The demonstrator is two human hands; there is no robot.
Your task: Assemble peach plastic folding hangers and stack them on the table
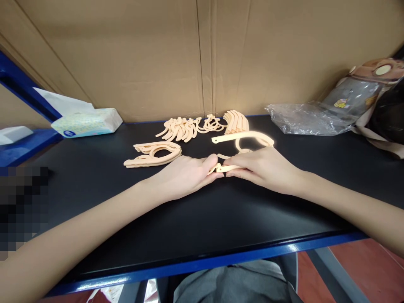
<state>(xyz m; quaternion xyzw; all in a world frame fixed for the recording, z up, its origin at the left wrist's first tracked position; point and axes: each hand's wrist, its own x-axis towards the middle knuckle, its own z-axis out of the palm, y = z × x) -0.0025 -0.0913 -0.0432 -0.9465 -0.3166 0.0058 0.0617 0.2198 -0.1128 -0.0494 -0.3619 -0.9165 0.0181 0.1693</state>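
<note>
My right hand (260, 166) is closed round a beige plastic folding hanger (243, 135), whose long curved arm with a hole at its tip sticks out above my fingers. Another arm end, also with a hole, points left from under my right fingers. There my left hand (189, 173) pinches a small beige hanger piece (212, 169), touching that end; my fingers hide most of it. Left of my hands lies a stack of folded beige hangers (154, 155). Behind it is a heap of loose curved hanger arms (179, 129).
Several beige hooks (213, 124) and a row of stacked curved arms (236, 121) lie at the back. A tissue pack (90, 123) stands at back left. A clear plastic bag (309, 120) and a bottle (353, 94) are at back right. The table's blue edge (205, 264) runs in front.
</note>
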